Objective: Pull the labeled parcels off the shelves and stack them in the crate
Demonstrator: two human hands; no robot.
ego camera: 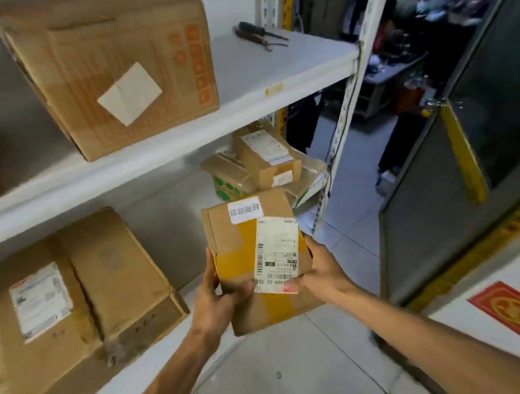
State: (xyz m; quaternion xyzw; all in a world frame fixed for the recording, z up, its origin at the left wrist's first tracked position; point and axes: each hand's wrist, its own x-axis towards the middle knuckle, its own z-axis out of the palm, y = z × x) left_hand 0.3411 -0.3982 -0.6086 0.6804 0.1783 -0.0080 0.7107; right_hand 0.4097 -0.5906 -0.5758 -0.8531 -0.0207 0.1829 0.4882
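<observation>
Midair, labelled parcel (252, 261) between both hands (270, 288).

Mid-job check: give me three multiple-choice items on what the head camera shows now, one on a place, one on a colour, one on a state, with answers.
1. Where do the hand tools lie?
A. on the floor
B. on the upper shelf, right of the big box
C. in a crate

2. What colour is the tape on the held parcel?
A. red
B. blue
C. yellow

3. How is that parcel held?
A. the left hand and right hand both grip it
B. by one hand only
C. it lies on a shelf

Answers: 1 B, they lie near the shelf's right end; 2 C, the band across it is yellow; 3 A, fingers of both hands curl round its sides.
</observation>
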